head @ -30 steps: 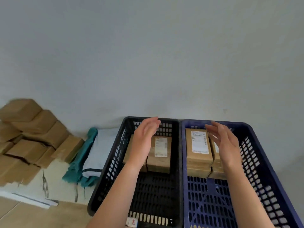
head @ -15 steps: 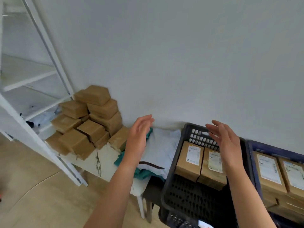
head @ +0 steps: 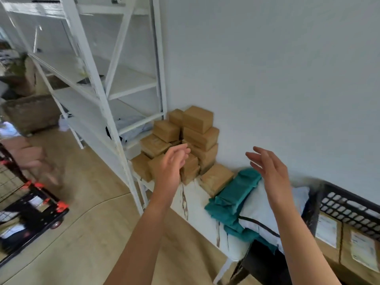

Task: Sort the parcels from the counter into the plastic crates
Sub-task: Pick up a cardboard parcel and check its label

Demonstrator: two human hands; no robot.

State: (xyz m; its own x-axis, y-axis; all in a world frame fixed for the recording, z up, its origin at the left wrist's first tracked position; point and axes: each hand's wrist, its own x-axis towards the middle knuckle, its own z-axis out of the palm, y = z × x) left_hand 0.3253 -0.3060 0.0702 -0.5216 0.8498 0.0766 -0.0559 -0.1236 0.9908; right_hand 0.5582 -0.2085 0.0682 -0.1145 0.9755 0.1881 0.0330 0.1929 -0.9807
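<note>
A pile of brown cardboard parcels (head: 197, 128) is stacked against the wall on a white counter (head: 195, 202). My left hand (head: 172, 163) hovers in front of the pile, fingers relaxed and holding nothing. My right hand (head: 269, 169) is raised above teal mailer bags (head: 232, 194) and a pale blue mailer bag (head: 267, 210), also holding nothing. At the right edge stands a black plastic crate (head: 349, 204) with two labelled brown parcels (head: 329, 235) inside.
A white metal shelving unit (head: 111, 95) stands left of the counter. At the far left are a black and red cart (head: 35, 206) and another person's blurred hand (head: 28, 155). Wooden floor lies below.
The view has swung left from the crates to the parcel pile and shelving. Both hands stay raised and have come nearer the pile; the blue crate has left the view.
</note>
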